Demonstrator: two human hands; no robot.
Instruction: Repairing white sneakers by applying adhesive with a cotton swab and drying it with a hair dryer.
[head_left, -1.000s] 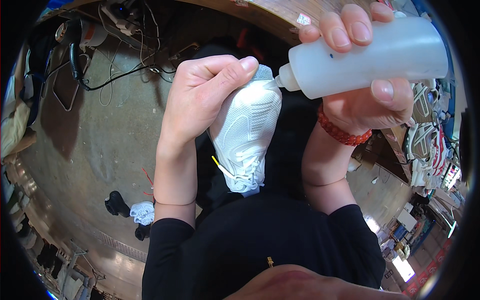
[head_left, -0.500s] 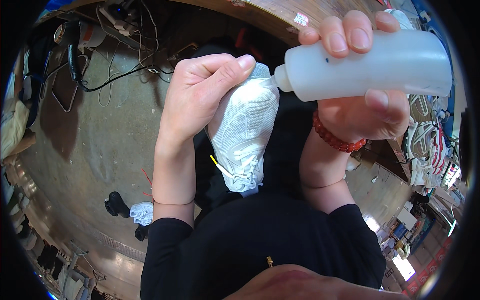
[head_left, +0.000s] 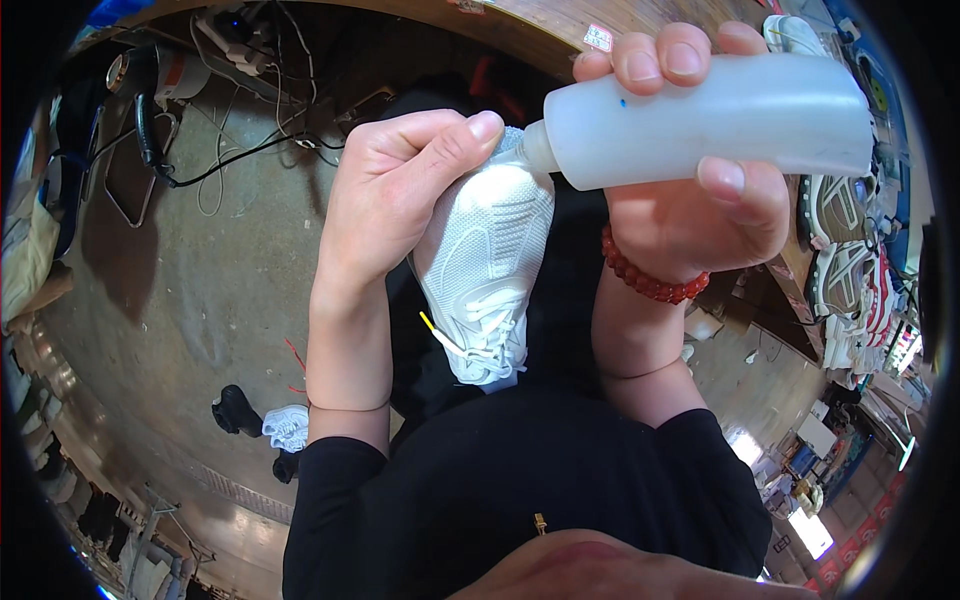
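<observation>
My left hand grips the toe end of a white mesh sneaker, held upright with its laces and a yellow lace tip pointing down toward my lap. My right hand, with a red bead bracelet on the wrist, is wrapped around a translucent white squeeze bottle lying sideways. The bottle's nozzle touches the sneaker's toe beside my left thumb. Both forearms rise from black sleeves.
A wooden workbench edge runs along the top, with cables on the concrete floor at left. More sneakers lie on a surface at right. A black and white item sits on the floor at lower left.
The bottle has drifted slightly left and lower, and its nozzle stays against the sneaker's toe. My left hand holds the sneaker in nearly the same place.
</observation>
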